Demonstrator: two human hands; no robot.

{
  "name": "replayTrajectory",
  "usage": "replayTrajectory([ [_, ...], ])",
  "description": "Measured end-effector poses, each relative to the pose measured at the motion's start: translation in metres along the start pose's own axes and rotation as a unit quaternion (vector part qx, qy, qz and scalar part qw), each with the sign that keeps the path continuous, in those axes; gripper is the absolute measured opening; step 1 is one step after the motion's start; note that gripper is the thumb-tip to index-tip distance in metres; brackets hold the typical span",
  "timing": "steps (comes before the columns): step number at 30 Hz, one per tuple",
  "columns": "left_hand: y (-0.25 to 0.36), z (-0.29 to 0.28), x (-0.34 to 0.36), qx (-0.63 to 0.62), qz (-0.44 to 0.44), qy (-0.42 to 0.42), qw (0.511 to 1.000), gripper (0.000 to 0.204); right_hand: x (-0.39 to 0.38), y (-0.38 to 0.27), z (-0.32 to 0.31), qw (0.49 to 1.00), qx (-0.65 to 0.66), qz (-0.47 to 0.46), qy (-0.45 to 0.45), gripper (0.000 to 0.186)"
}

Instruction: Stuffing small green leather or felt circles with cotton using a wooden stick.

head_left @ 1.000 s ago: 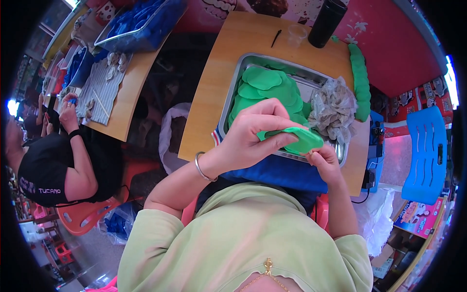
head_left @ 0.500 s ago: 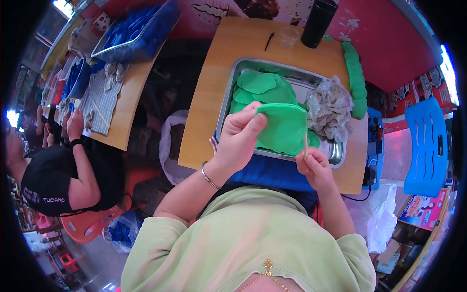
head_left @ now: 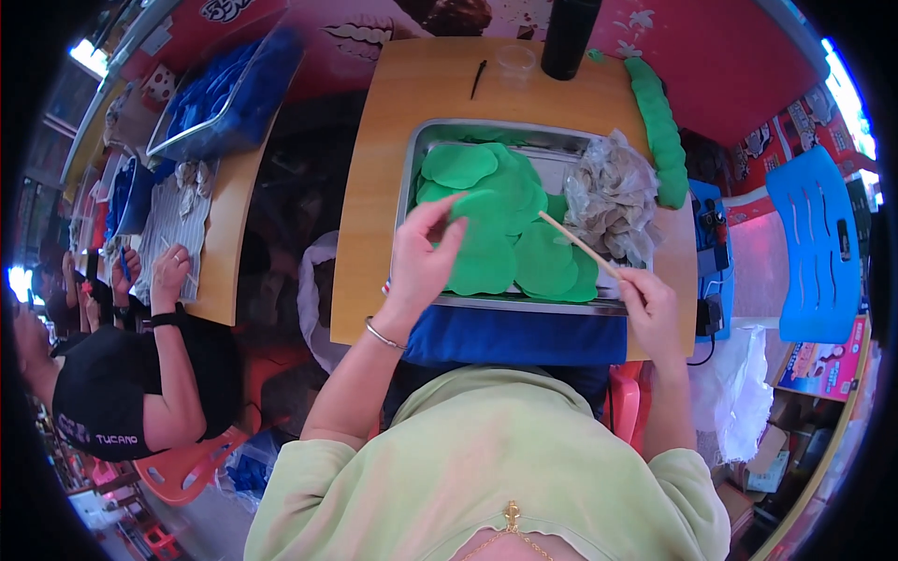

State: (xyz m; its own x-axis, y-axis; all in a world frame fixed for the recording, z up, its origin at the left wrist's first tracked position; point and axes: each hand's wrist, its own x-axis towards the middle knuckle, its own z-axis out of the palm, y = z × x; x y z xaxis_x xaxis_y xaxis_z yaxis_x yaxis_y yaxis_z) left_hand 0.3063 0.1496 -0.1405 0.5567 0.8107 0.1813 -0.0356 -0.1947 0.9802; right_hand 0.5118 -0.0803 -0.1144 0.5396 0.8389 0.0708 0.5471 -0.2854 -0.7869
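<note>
My right hand (head_left: 650, 304) grips a thin wooden stick (head_left: 582, 246), which points up and left over a metal tray (head_left: 552, 305). At the tray's left side is my left hand (head_left: 421, 257), thumb and forefinger apart beside a flat green piece (head_left: 484, 241). That piece rests on the pile, its left edge close to the fingertips. Several more thin rounded green pieces (head_left: 458, 166) overlap across the tray's left and middle. A crumpled bunch of greyish, filmy pieces (head_left: 613, 196) fills its right part.
The tray stands on a wooden table (head_left: 369, 201). Behind it are a black bottle (head_left: 569, 37), a clear cup (head_left: 515, 62) and a dark thin stick (head_left: 479, 79). A long green roll (head_left: 658, 131) lies at right. A co-worker (head_left: 131, 383) sits left, near a blue-filled bin (head_left: 220, 93).
The green piece held up in my left hand is now down on the pile, and those fingers have parted. My right hand has moved right and down with the stick.
</note>
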Motion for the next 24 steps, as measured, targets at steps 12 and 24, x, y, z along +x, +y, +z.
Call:
replayTrajectory([
  [12,0.177,-0.001,-0.014,-0.196,0.428,-0.349,0.81,0.016,0.014,-0.007,-0.016,0.944,-0.324,-0.066,-0.006,0.018],
  [24,0.18,-0.007,-0.017,-0.21,0.379,-0.366,0.824,0.015,0.104,-0.012,-0.033,0.942,-0.259,-0.189,0.101,0.02],
])
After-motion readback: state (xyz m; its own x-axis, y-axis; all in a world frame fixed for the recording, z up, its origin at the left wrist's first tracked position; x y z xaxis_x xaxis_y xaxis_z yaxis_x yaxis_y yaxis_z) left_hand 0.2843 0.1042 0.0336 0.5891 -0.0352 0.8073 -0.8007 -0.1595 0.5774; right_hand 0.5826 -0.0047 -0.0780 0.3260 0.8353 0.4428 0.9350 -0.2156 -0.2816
